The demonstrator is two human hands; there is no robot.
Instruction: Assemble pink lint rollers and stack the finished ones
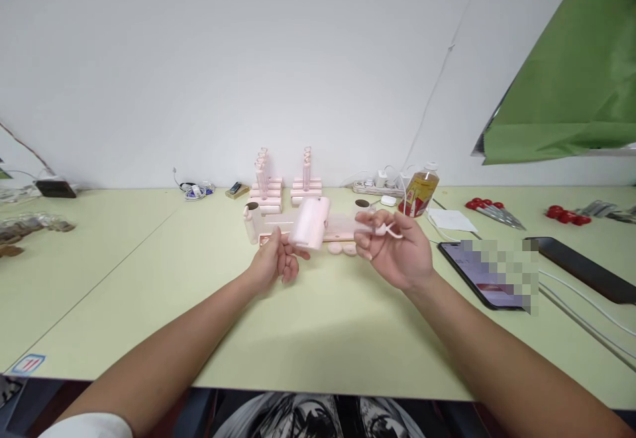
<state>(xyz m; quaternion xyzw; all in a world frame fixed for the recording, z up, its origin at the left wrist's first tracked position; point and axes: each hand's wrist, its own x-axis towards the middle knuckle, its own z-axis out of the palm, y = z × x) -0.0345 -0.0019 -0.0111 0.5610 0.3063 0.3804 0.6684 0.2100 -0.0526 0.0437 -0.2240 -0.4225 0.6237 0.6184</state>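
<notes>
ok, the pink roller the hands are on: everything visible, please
The pink roller is a pale pink cylinder, plastic by its look, held above the green table, tilted. The left hand grips its lower end; the right hand holds the pale handle part running right from it. More pink parts lie behind.

Roller (pixel 310 223) at the worktop (pixel 308 332) centre, stacked pieces (pixel 285 189) behind it at 12 o'clock, bottle (pixel 420 191) at 2 o'clock, phone (pixel 484 272) at 3 o'clock, scissors (pixel 491 211) beyond it, cable (pixel 196 190) at 10 o'clock.
</notes>
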